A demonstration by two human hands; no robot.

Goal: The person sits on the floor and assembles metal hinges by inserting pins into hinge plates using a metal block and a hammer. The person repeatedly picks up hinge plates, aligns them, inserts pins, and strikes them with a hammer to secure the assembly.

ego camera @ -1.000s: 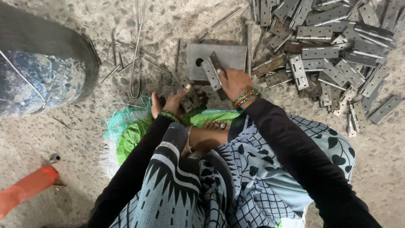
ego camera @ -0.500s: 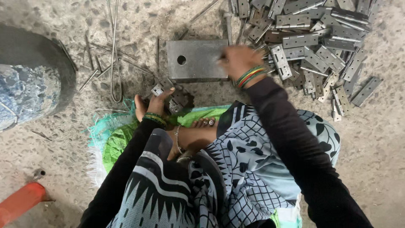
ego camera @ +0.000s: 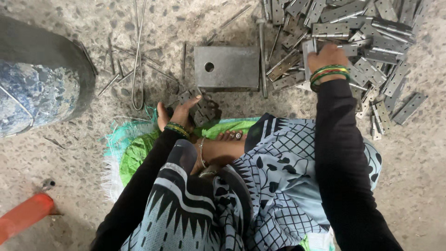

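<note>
My right hand (ego camera: 326,56) reaches into a heap of grey metal hinges (ego camera: 367,51) at the upper right and grips one hinge (ego camera: 308,49) at the heap's left edge. My left hand (ego camera: 179,110) rests on a small cluster of dark hinges (ego camera: 202,108) on the floor, fingers curled over them. A thick metal block with a round hole (ego camera: 226,67) lies on the floor between the two hands. Both wrists carry green and gold bangles.
Thin metal rods (ego camera: 137,51) lie scattered at the upper left. A large dark drum (ego camera: 39,76) stands at the left edge. An orange handle (ego camera: 24,216) lies at the lower left. I sit on a green woven mat (ego camera: 134,153), a bare foot (ego camera: 227,139) showing.
My right hand has moved from the block rightward into the hinge heap and taken hold of a hinge. My left hand has stayed by the small cluster of hinges.
</note>
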